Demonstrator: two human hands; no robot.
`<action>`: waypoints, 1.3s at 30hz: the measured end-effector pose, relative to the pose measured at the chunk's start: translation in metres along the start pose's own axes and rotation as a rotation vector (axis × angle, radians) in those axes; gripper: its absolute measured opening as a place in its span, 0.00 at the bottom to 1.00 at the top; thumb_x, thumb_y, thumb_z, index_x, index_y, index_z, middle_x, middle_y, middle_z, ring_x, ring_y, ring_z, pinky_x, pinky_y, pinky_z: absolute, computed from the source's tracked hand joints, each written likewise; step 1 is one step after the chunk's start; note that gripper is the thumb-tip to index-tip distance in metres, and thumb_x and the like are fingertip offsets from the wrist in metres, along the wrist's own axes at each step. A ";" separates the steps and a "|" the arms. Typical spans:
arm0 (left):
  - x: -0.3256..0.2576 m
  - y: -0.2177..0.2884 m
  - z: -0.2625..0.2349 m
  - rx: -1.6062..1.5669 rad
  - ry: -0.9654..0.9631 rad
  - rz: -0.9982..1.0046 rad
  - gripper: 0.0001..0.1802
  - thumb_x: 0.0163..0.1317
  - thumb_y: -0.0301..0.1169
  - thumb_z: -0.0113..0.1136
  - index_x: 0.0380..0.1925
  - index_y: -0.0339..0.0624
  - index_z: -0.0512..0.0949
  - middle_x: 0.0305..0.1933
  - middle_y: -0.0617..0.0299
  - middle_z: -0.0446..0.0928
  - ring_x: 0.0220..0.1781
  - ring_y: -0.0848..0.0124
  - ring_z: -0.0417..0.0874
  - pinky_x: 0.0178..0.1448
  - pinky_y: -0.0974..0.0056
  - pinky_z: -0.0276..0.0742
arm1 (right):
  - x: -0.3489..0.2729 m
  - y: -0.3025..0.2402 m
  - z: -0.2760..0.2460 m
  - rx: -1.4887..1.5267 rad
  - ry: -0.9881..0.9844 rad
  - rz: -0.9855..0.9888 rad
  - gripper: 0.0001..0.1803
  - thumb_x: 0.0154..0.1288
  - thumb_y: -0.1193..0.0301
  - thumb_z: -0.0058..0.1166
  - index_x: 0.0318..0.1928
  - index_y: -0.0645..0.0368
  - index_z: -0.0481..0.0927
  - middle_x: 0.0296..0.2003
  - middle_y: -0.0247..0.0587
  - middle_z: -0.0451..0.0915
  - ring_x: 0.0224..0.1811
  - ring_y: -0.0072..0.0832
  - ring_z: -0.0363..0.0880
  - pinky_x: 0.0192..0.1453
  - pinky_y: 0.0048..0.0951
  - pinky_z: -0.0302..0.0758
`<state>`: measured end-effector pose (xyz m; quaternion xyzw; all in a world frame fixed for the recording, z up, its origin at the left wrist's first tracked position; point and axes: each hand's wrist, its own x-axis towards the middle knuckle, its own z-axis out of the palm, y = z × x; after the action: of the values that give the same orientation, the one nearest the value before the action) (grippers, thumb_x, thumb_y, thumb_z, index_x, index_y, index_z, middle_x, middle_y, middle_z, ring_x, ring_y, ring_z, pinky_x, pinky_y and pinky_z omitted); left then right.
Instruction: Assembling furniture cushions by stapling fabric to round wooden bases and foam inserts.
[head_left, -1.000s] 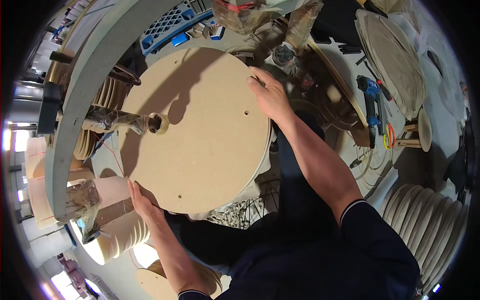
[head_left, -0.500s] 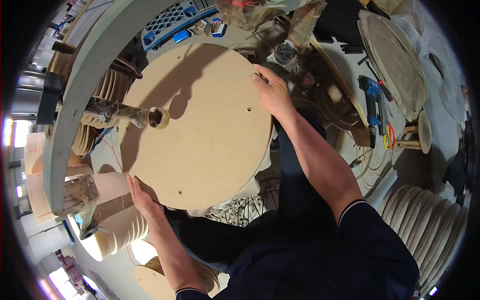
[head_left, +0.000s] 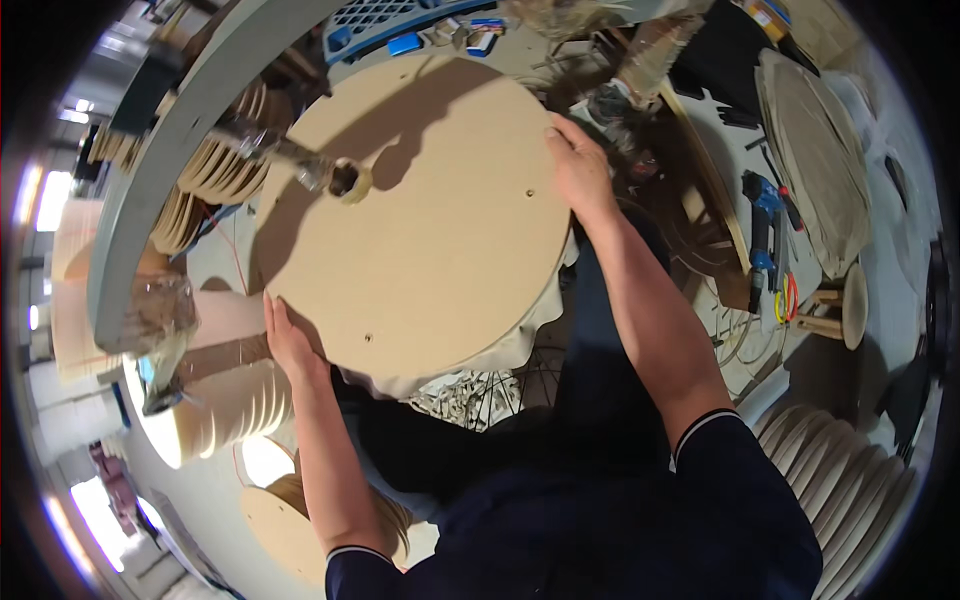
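A large round tan wooden board (head_left: 450,260) with several small holes lies in front of me, above my lap. My left hand (head_left: 293,338) grips its lower left edge, fingers up along the rim. My right hand (head_left: 585,172) holds the right edge, thumb on top and the other fingers partly hidden at the rim. Pale cloth (head_left: 515,340) hangs out from under the board's near edge. Over the board's left half reaches a plastic-wrapped tube (head_left: 300,165) with a ring-shaped end; whether it touches the board I cannot tell.
A curved grey machine frame (head_left: 160,170) arches along the left. Stacked discs (head_left: 235,415) stand beyond my left arm. At the right lie a blue power tool (head_left: 762,225), a small stool (head_left: 845,310) and a pile of grey covers (head_left: 815,165). Covered discs (head_left: 830,480) are stacked lower right.
The whole view has shifted, so the surroundings sit differently in it. More of the cloth shows under the board's near edge. Both hands keep their hold on the board.
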<state>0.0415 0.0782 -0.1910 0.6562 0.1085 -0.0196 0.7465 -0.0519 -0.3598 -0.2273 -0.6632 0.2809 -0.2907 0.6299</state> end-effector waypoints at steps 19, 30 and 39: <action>-0.007 0.006 0.010 -0.005 0.143 0.020 0.26 0.83 0.34 0.47 0.76 0.39 0.68 0.73 0.57 0.75 0.73 0.67 0.75 0.77 0.64 0.68 | -0.003 0.001 0.000 0.289 -0.102 0.033 0.20 0.82 0.66 0.54 0.65 0.66 0.80 0.57 0.34 0.84 0.57 0.20 0.80 0.63 0.25 0.74; -0.010 0.017 -0.002 -0.326 -0.020 -0.159 0.29 0.87 0.45 0.32 0.75 0.42 0.70 0.73 0.59 0.74 0.74 0.65 0.74 0.77 0.61 0.68 | 0.016 0.011 -0.015 -0.194 -0.066 -0.072 0.22 0.81 0.64 0.51 0.66 0.64 0.81 0.59 0.40 0.85 0.59 0.27 0.82 0.64 0.27 0.74; -0.022 -0.017 -0.009 -0.049 0.005 0.091 0.28 0.83 0.41 0.45 0.76 0.41 0.70 0.79 0.55 0.67 0.81 0.63 0.65 0.83 0.61 0.56 | 0.051 0.063 -0.040 -0.018 -0.179 -0.055 0.26 0.82 0.61 0.48 0.71 0.61 0.77 0.66 0.40 0.80 0.68 0.29 0.76 0.74 0.29 0.67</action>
<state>0.0158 0.0819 -0.2048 0.6420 0.0806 0.0188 0.7623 -0.0478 -0.4276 -0.2873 -0.6996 0.2077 -0.2452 0.6382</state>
